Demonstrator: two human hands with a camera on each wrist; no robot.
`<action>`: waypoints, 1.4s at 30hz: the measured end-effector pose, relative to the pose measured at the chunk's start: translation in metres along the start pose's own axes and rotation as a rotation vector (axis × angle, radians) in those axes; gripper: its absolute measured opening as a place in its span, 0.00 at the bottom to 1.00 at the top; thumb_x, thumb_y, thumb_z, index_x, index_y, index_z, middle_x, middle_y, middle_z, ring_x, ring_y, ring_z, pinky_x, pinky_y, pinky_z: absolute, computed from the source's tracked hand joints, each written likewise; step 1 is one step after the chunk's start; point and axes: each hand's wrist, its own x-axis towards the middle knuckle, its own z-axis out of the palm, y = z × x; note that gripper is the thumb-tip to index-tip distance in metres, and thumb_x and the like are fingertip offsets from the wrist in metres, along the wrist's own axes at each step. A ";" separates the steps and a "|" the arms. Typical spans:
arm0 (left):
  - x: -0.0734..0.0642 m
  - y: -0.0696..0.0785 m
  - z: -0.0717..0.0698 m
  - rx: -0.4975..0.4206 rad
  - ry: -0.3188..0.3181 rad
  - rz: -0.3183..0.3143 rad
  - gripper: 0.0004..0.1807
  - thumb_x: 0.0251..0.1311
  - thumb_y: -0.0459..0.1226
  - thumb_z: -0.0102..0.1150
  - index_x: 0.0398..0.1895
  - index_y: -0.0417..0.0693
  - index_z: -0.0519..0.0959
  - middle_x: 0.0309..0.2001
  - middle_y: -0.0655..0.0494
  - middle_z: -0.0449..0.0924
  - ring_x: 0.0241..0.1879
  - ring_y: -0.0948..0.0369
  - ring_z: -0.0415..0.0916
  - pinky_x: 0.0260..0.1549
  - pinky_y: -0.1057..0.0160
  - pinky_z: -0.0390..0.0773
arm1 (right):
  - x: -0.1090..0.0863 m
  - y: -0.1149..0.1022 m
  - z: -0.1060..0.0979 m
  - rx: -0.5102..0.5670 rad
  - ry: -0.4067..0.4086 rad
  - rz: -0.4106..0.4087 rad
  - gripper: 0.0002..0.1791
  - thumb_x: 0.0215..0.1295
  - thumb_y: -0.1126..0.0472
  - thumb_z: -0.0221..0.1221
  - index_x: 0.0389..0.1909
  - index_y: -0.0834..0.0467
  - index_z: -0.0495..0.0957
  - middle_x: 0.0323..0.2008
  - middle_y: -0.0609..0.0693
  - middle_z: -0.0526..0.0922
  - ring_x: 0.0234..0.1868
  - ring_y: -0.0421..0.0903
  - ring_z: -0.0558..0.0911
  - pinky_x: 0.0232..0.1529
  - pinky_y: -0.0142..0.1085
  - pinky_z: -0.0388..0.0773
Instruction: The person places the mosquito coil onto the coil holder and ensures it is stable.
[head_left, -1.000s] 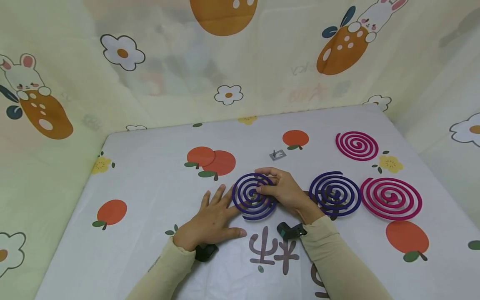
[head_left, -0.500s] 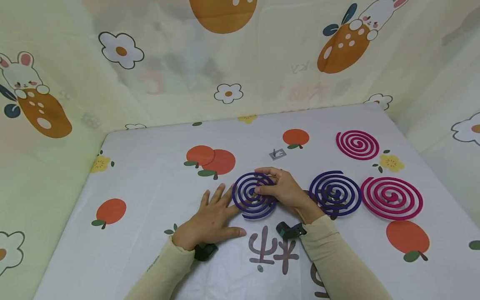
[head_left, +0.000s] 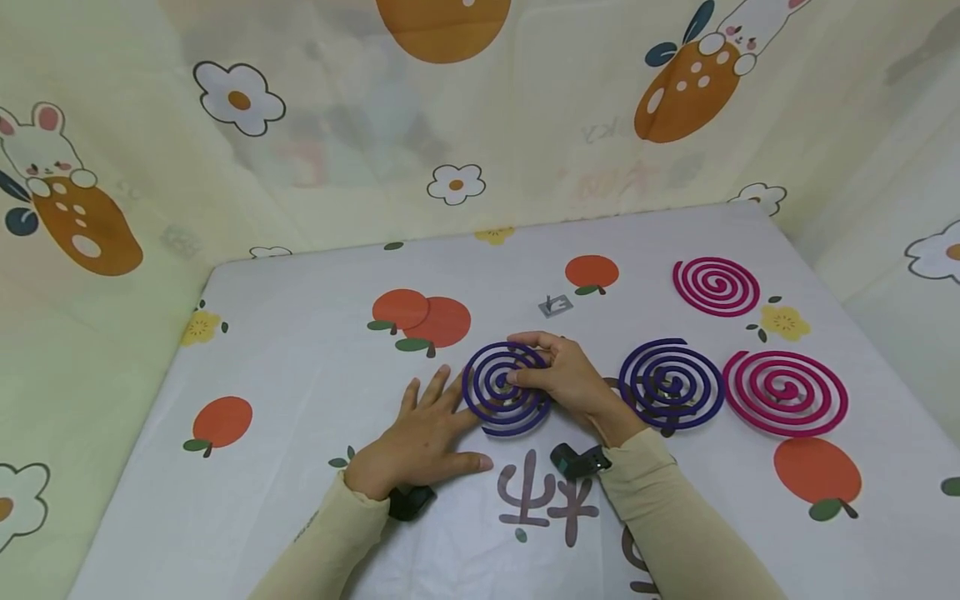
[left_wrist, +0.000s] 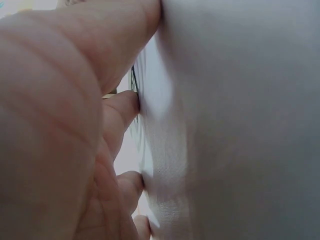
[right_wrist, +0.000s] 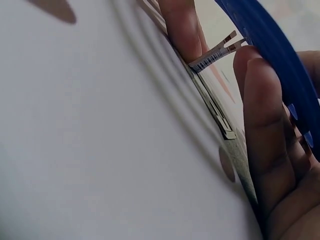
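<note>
Carefully, our right grip (head_left: 573, 383) pinches one blue coil (head_left: 501, 381) near its middle over the metal stand (right_wrist: 212, 57), likely to align them. Our left grip (head_left: 420, 442) lies spread on the surface (head_left: 315, 350), grasping nothing, perhaps steadying the stand.

Soft, even light filled the head view, where the left hand (head_left: 416, 442), the right hand (head_left: 573, 379) and the dark blue coil (head_left: 501, 381) between them showed clearly. Only a faint, soft-edged shadow lay beside the left sleeve (head_left: 322, 550) on the pale tablecloth (head_left: 315, 350). Patterns showed hazily through the far backdrop (head_left: 532, 108). The left wrist view was dim: the near palm blurred, the cloth to the right smeared into grey, and the far background burned white. In the right wrist view, blurry curved shadows crossed the cloth, and the fingers looked dark against brighter surroundings.
</note>
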 end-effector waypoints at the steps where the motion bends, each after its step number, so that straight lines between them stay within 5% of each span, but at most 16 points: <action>1: 0.000 0.000 0.000 0.000 0.000 0.000 0.46 0.64 0.67 0.59 0.83 0.69 0.58 0.86 0.48 0.38 0.83 0.37 0.30 0.72 0.25 0.37 | 0.000 0.000 0.000 0.001 0.002 -0.001 0.32 0.63 0.74 0.68 0.69 0.66 0.73 0.49 0.63 0.87 0.42 0.40 0.86 0.41 0.30 0.84; 42: 0.001 0.000 0.000 -0.015 -0.014 -0.025 0.46 0.63 0.67 0.61 0.82 0.68 0.60 0.85 0.48 0.38 0.83 0.40 0.28 0.73 0.27 0.34 | -0.001 -0.003 -0.002 -0.048 -0.038 0.022 0.31 0.64 0.73 0.67 0.69 0.63 0.74 0.56 0.64 0.85 0.50 0.45 0.86 0.49 0.31 0.83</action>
